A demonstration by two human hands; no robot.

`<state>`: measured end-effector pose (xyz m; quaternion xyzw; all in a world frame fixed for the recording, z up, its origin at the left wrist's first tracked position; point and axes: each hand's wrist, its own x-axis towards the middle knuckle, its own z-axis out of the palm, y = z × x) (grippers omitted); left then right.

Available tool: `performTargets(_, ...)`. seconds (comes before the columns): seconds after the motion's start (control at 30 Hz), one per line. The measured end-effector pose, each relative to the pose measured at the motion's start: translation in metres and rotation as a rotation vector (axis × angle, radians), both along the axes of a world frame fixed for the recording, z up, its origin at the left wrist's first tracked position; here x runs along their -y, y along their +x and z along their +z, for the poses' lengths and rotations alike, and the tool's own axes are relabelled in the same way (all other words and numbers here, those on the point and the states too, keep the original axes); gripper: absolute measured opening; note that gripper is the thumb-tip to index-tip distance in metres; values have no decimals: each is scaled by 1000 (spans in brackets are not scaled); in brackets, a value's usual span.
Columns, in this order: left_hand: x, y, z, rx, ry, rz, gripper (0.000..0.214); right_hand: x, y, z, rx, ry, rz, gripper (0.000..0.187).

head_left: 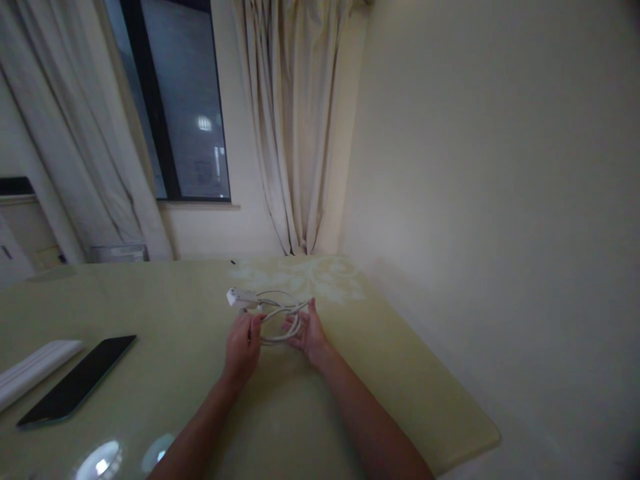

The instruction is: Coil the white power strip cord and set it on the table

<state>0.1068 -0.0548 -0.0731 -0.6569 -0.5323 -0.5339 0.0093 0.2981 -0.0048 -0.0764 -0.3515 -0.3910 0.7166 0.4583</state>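
Note:
A white cable (pixel 280 339) hangs in loose loops between my two hands, above the table. My left hand (pixel 243 343) is closed on the left side of the loops, thumb uppermost. Just beyond it is a white plug-like block (pixel 242 297), from which thin cable seems to run into the coil; its exact kind is too blurred to tell. My right hand (pixel 309 332) has its fingers curled around the right side of the loops, with the thumb pointing up against the cable. Part of the cable is hidden behind the fingers of both hands.
On the left of the pale green glossy table (pixel 165 313) lie a dark flat tablet-like slab (pixel 77 381) and a long white box-like object (pixel 35 368). A wall (pixel 490 200) runs along the right edge. Curtains (pixel 300 133) and a window (pixel 185 100) stand behind.

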Motion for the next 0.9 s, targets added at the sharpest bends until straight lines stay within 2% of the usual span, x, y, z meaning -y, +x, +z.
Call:
performTargets(0.07, 7, 1, 5, -33, 80, -100, 39, 6, 5, 8, -194, -117, 74, 87)
performTargets(0.13, 13, -1, 11, -85, 168, -223, 32, 11, 6, 13, -292, -158, 80, 62)
performTargets(0.2, 15, -2, 14, -109, 244, -253, 28, 14, 3, 15, -290, -119, 44, 38)
performTargets(0.27, 14, -3, 15, -78, 284, -141, 27, 18, -2, 14, -248, -25, 27, 44)
performTargets(0.37, 8, -1, 14, 95, 296, 115, 21, 24, -10, 12, -183, 125, 32, 58)
performTargets(0.43, 4, 1, 15, 322, 285, 241, 22, 27, -15, 10, -156, 196, 28, 61)
performTargets(0.5, -1, 2, 20, 681, 250, 279, 45, 29, -18, 9, -132, 260, 8, 62)
performTargets(0.57, -5, 1, 25, 1100, 140, 180, 55, 30, -20, 8, -100, 327, -14, 64)
performTargets(0.63, -8, -1, 29, 1375, -23, 18, 41, 31, -19, 9, -61, 384, -16, 66)
performTargets(0.7, -9, -3, 30, 1458, -154, -96, 19, 31, -16, 12, -38, 415, 8, 67)
performTargets(0.77, -8, -6, 29, 1474, -231, -155, 9, 31, -11, 16, -40, 413, 39, 67)
performTargets(0.9, -3, -11, 27, 1483, -389, -267, 21, 29, -2, 23, -141, 245, 68, 53)
